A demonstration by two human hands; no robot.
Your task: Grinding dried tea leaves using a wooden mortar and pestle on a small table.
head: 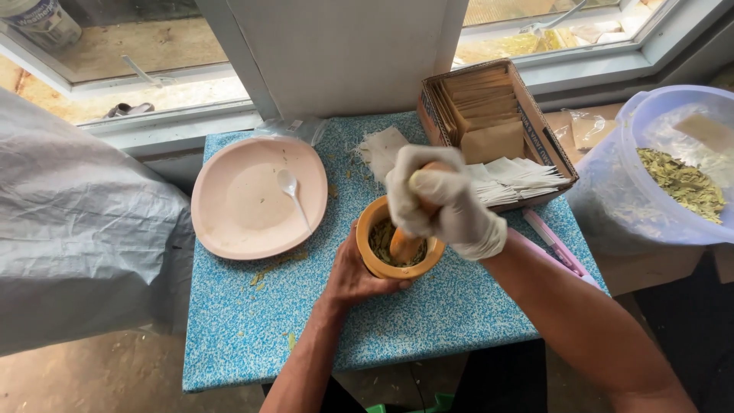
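Observation:
A small orange mortar (371,217) stands in the middle of a blue speckled table (252,329) with crushed green leaves (380,239) inside. My left hand (353,274), bare, cups the mortar's near side. My right hand (442,202), in a white glove, grips the top of a wooden pestle (403,248) whose lower end rests in the leaves.
A pink plate (237,206) with a white plastic spoon (292,191) lies at the left. A cardboard box (535,122) of paper sachets stands at the back right. A clear tub of dried leaves (680,180) sits to the right, a grey sack (69,229) to the left.

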